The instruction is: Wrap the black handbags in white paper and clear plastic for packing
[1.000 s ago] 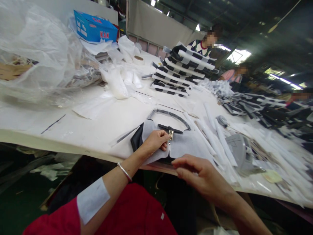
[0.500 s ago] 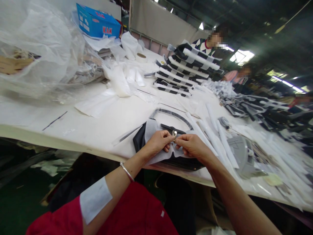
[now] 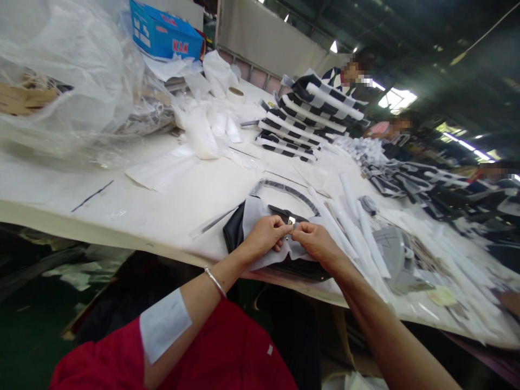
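Note:
A black handbag (image 3: 233, 230) lies at the table's near edge, its wrapped handle (image 3: 284, 188) arching away from me. Pale grey wrapping sheet (image 3: 252, 210) covers much of its front. On a dark strap in the middle sits a gold-coloured metal clasp (image 3: 291, 221). My left hand (image 3: 266, 236) pinches at the clasp's lower left, thumb and forefinger together. From the other side my right hand (image 3: 314, 239) pinches at its lower right, fingers curled. The fingertips nearly meet and partly hide the clasp's lower end.
Wrapped black pieces form a stack (image 3: 309, 116) at the back. Crumpled clear plastic (image 3: 81, 81) and a blue box (image 3: 166, 33) occupy the left. A grey tape dispenser (image 3: 392, 252) and white rolled strips (image 3: 371, 238) lie to the right. Other people are beyond the table.
Both hands stay at the clasp, with only a slight shift of the fingers. The right hand has turned a little and its forearm sits slightly further left. The view has shifted slightly.

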{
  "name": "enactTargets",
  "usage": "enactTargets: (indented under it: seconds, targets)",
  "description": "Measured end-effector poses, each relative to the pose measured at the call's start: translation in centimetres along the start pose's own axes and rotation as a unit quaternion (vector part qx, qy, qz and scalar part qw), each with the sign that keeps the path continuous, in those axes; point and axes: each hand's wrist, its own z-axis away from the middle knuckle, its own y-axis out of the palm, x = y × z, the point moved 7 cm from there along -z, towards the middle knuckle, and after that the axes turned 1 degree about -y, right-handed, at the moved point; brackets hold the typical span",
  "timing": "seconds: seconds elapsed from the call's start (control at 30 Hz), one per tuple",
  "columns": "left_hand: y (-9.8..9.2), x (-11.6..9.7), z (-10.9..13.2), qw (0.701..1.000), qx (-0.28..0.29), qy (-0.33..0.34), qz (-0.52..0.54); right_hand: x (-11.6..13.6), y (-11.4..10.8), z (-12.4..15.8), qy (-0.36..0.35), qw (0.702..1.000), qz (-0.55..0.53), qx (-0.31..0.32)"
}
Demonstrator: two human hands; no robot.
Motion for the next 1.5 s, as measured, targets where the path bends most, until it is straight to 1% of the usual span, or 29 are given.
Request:
enactTargets:
  seconds: [0.1, 0.23, 0.3, 0.37, 0.53, 0.6, 0.67, 0.73, 0.77, 0.8, 0.83, 0.87, 0.9, 0.93, 0.97, 1.0, 1.03, 1.1, 1.2, 1.3, 1.37, 1.43, 1.5]
  targets:
    - [0.0, -0.1, 0.0, 1.0, -0.003, 0.004, 0.003, 0.1, -0.2, 0.4, -0.002, 1.0, -0.016, -0.005]
    - [0.0, 0.1, -0.1, 1.0, -0.007, -0.001, 0.012, 0.6, -0.4, 1.2, -0.013, 1.0, -0.019, 0.003]
    - [0.0, 0.1, -0.1, 1.0, -0.006, 0.001, 0.017, 1.2, -0.6, 1.9, -0.02, 1.0, -0.022, 0.009]
    - [0.0, 0.2, -0.2, 1.0, -0.003, 0.005, 0.022, 1.9, -0.6, 2.8, -0.025, 0.999, -0.024, 0.03]
    - [0.1, 0.4, -0.5, 1.0, -0.002, 0.014, 0.021, 2.8, -0.4, 5.7, 0.0, 0.992, 0.001, 0.124]
    - [0.1, 0.4, -0.4, 1.0, -0.002, 0.01, 0.02, 3.5, -0.2, 7.3, -0.02, 0.984, 0.005, 0.175]
    - [0.1, 0.3, -0.4, 1.0, -0.004, 0.003, 0.022, 4.3, 0.2, 9.1, -0.037, 0.97, -0.007, 0.24]
    - [0.0, 0.2, -0.3, 1.0, -0.007, -0.002, 0.021, 4.5, 0.6, 10.8, -0.009, 0.953, -0.018, 0.303]
    - [0.0, 0.2, -0.2, 1.0, -0.009, -0.004, 0.02, 4.4, 0.5, 11.2, 0.016, 0.949, -0.017, 0.313]
    - [0.0, 0.2, -0.2, 1.0, -0.011, -0.005, 0.017, 4.3, 0.1, 11.3, 0.034, 0.953, -0.009, 0.302]
    - [0.0, 0.2, -0.2, 1.0, -0.011, -0.006, 0.015, 4.2, -0.6, 10.8, 0.039, 0.962, 0.009, 0.269]
    - [0.0, 0.3, -0.3, 1.0, -0.01, -0.005, 0.014, 4.3, -1.5, 9.9, 0.028, 0.976, 0.036, 0.214]
    - [0.0, 0.3, -0.3, 1.0, -0.008, -0.004, 0.014, 4.4, -2.5, 8.8, 0.006, 0.986, 0.067, 0.151]
    - [0.0, 0.3, -0.3, 1.0, -0.007, -0.002, 0.015, 4.5, -3.4, 7.5, -0.019, 0.99, 0.099, 0.096]
    - [0.0, 0.3, -0.3, 1.0, -0.005, 0.0, 0.015, 4.4, -3.9, 6.3, -0.041, 0.989, 0.128, 0.058]
    - [0.0, 0.3, -0.3, 1.0, -0.005, 0.0, 0.016, 4.2, -4.0, 5.0, -0.058, 0.986, 0.153, 0.037]
    - [0.0, 0.3, -0.3, 1.0, -0.006, 0.0, 0.016, 3.9, -3.8, 3.7, -0.069, 0.982, 0.173, 0.03]
    - [0.0, 0.2, -0.3, 1.0, -0.007, 0.001, 0.015, 2.9, -3.0, 1.5, -0.073, 0.977, 0.196, 0.039]
    - [-0.1, 0.2, -0.3, 1.0, -0.007, 0.005, 0.009, 1.4, -1.4, -0.4, -0.054, 0.981, 0.172, 0.073]
    - [-0.1, 0.4, -0.4, 1.0, -0.007, 0.003, 0.015, 0.5, -0.2, -0.8, -0.043, 0.989, 0.102, 0.101]
    - [-0.1, 0.5, -0.5, 1.0, -0.009, 0.004, 0.021, 0.2, 0.1, -0.7, -0.038, 0.992, 0.059, 0.105]
    - [0.0, 0.5, -0.5, 1.0, -0.006, 0.007, 0.019, 0.0, 0.2, -0.5, -0.033, 0.995, 0.019, 0.094]
    - [0.1, 0.4, -0.5, 1.0, -0.002, 0.005, 0.008, 0.0, 0.0, -0.3, -0.033, 0.997, -0.012, 0.064]
